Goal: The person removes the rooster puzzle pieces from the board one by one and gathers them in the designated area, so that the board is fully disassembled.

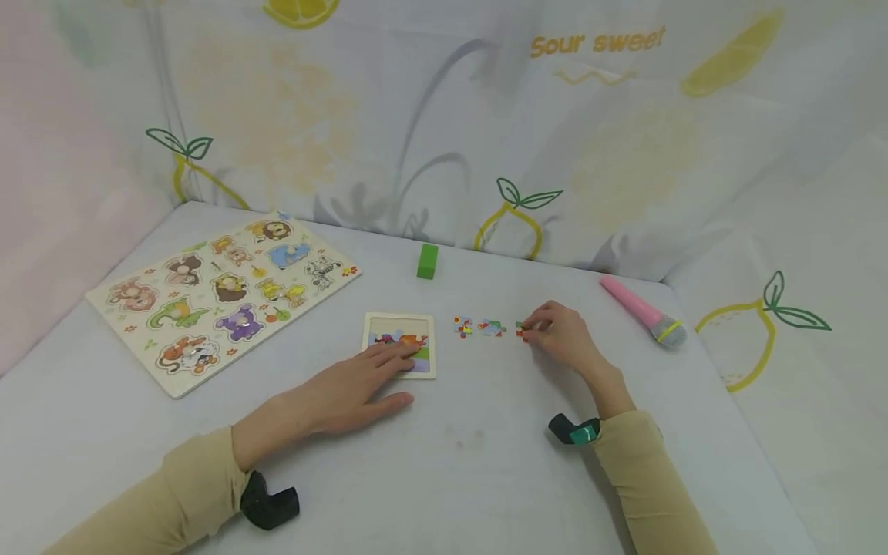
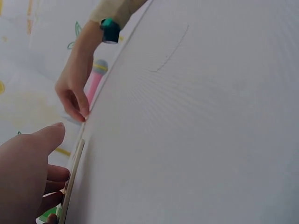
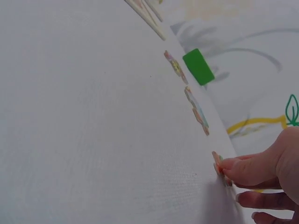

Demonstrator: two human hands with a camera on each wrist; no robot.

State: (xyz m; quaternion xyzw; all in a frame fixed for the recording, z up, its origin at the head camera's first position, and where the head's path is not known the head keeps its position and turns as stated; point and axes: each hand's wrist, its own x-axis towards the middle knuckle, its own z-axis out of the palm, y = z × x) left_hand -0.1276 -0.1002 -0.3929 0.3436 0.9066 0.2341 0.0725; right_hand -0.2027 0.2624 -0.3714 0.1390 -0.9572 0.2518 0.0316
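Note:
My left hand [image 1: 354, 389] lies with extended fingers over a small square jigsaw tray [image 1: 366, 358], its fingertips on the picture pieces inside. The upper part of the tray shows bare wood. To the right of it, two loose jigsaw pieces [image 1: 462, 327] lie in a row on the white cloth. At the row's right end, my right hand [image 1: 565, 335] pinches a third, green and red jigsaw piece [image 3: 217, 163] between thumb and finger, low at the cloth. The right hand's fingers partly hide this piece.
A large wooden animal peg puzzle [image 1: 156, 370] lies at the left. Behind the tray is a green block [image 1: 427, 261]. A pink toy microphone [image 1: 641, 308] lies to the right, near the table's far edge. A lemon-printed curtain [image 1: 444, 116] hangs behind the table.

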